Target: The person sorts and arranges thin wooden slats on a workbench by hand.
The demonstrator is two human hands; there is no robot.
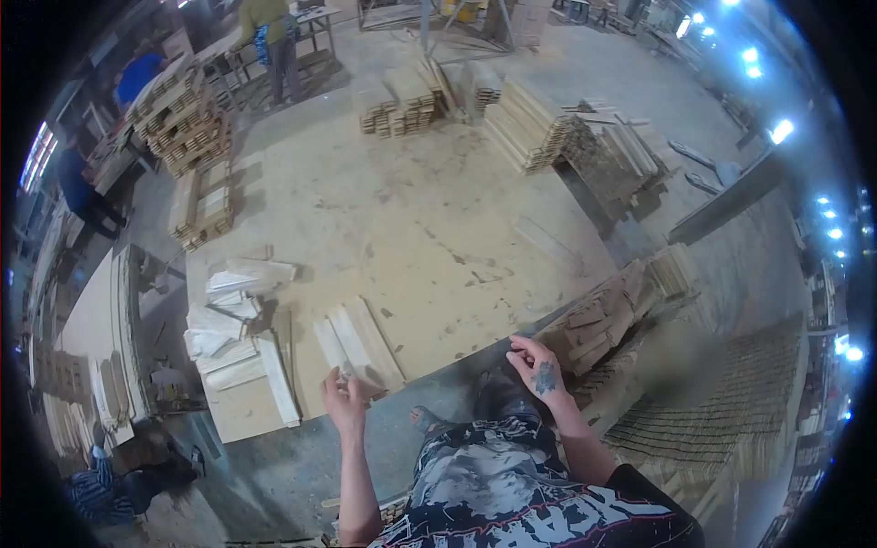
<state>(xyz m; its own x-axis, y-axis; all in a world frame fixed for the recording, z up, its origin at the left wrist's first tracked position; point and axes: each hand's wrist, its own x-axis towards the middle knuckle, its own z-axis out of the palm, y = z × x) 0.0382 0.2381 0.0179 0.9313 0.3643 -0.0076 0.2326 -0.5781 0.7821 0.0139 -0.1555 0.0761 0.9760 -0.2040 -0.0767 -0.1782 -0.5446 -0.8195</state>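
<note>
Across the whole view spreads a dusty, pale workshop floor (429, 228) with timber piled around its edges. At the far side, long slats lie in a big slanting stack (534, 123), with lower bundles (402, 100) just beside it. A tall, untidy pile of wood pieces (187, 119) stands at the left, near a person in a yellow-green top (265, 36) and a person in a blue top (137, 73). At the right edge lies a broad bed of stacked slats (722, 411), and nearer in a heap of short offcuts (594, 324).

On the left, a large pale panel (91, 320) lies flat. Beside it, loose white boards (233, 310) are heaped in several directions. At the lower left corner a person in a striped top (96, 493) crouches low.

Closer in, a few short boards (356, 342) lie side by side on the floor, slanting away from the wearer. The wearer's foot (425, 420) rests on a darker grey patch below them.

The left hand (345, 397) is raised just at the near ends of the short boards, with fingers loosely spread and slightly curled. It grips nothing that I can make out. The right hand (539, 365), tattooed on its back, hovers near the heap of short offcuts. Its fingers are bent downward and parted, and it holds nothing.
</note>
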